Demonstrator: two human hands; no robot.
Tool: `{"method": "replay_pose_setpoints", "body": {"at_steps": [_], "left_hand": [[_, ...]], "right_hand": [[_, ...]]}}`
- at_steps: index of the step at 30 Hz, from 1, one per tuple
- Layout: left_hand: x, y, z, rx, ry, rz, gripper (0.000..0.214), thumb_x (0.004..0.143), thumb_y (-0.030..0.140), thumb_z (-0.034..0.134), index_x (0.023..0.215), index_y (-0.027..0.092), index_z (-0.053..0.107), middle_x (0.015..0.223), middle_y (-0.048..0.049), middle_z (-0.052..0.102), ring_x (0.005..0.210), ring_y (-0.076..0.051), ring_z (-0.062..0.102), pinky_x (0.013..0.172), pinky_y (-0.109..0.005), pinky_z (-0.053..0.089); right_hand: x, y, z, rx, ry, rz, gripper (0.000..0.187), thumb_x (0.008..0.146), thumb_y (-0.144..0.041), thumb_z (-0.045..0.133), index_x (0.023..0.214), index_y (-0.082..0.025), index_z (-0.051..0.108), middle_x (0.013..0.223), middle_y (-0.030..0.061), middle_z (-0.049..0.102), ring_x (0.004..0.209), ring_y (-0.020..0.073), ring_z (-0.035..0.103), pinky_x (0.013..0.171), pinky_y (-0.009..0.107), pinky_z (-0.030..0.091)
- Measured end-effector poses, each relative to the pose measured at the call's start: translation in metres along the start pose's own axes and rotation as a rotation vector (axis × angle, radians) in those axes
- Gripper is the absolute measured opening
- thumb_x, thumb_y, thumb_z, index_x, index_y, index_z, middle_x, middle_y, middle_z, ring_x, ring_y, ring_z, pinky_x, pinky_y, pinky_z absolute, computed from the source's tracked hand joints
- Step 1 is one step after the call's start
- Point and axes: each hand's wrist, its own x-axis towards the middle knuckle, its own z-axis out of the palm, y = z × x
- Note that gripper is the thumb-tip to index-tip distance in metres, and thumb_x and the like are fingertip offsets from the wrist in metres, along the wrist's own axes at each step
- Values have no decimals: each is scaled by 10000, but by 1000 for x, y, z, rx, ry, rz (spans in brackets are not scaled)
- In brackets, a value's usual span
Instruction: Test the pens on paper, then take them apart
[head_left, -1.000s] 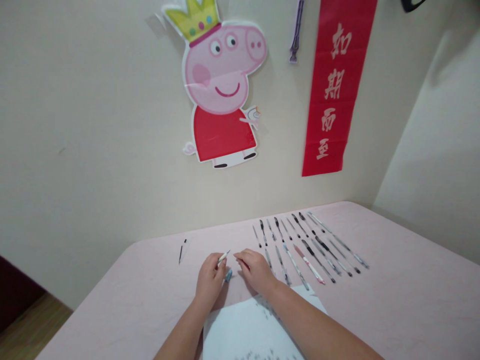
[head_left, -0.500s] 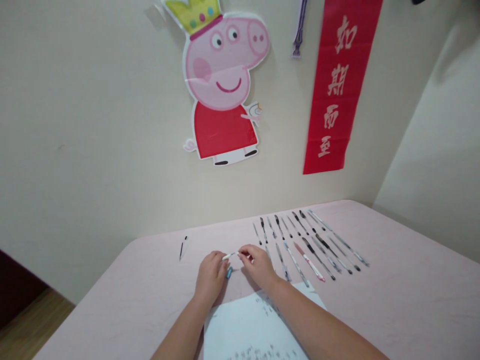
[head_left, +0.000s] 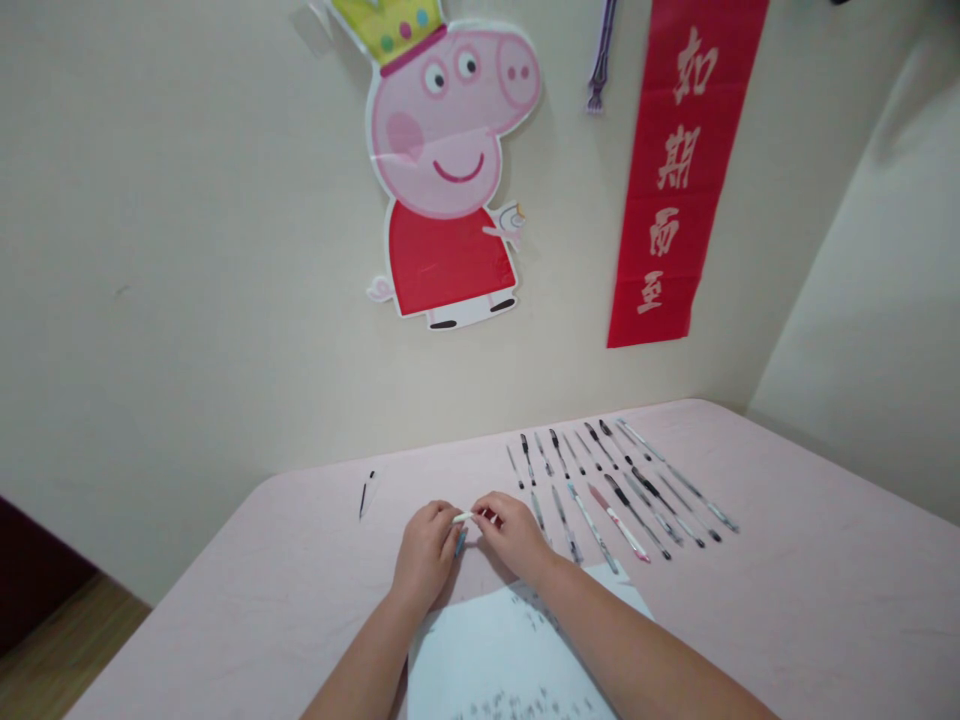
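A slim white pen (head_left: 463, 517) spans the gap between my hands, above the pink tabletop. My left hand (head_left: 426, 552) is closed around its left end, while the fingers of my right hand (head_left: 513, 532) pinch its right end. A small teal piece, which looks like a pen cap (head_left: 460, 543), shows beside my left fingers; whether that hand touches it I cannot tell. Just below both wrists lies a sheet of paper (head_left: 491, 650) with handwriting, partly covered by my right forearm.
Several pens (head_left: 634, 515) and refills lie in two slanted rows on the right of the pink table (head_left: 787, 570). A thin black refill (head_left: 364, 497) with a small clear-and-black piece lies at the left. The wall, with a pig cutout (head_left: 450, 260) and red banner (head_left: 660, 200), stands behind.
The pen pieces, earlier apart with a thin part showing between them, now appear as one piece. My hands have come closer together, and the teal piece is more covered.
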Motion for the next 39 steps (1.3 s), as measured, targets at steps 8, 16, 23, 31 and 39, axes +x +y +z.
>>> {"method": "replay_pose_setpoints", "body": {"at_steps": [8,16,23,31,39], "left_hand": [[0,-2,0,6,-13,21,225,851,242,435,897,196,650,924,-79,622,868,-208,559,780,-338,434],[-2,-4,1,62,23,65,214,818,168,472,894,205,668,919,-71,638,868,-203,568,779,-343,448],[-2,-6,2,60,9,80,219,823,148,464,915,194,658,924,-76,633,876,-204,558,782,-343,446],[-2,-3,1,63,-10,84,223,810,133,460,892,185,661,920,-81,632,866,-202,551,775,-346,443],[-2,-5,3,58,2,78,212,795,121,477,871,193,662,903,-71,632,857,-200,557,766,-332,445]], "right_hand": [[0,3,1,0,-27,14,108,790,-117,545,812,-177,633,773,14,638,691,127,571,631,228,438],[-1,4,0,-124,-81,6,113,842,-210,511,777,-177,597,720,6,598,663,125,528,622,226,381],[-2,-6,-7,-191,-54,17,184,895,-283,424,816,-182,557,719,3,570,658,129,507,616,233,355],[-2,-4,-5,-261,-123,-56,177,873,-199,440,744,-180,558,705,6,560,663,134,495,631,242,350],[-3,-5,-7,-249,-130,-57,69,847,-194,487,844,-183,555,779,6,572,687,130,501,636,234,349]]}}
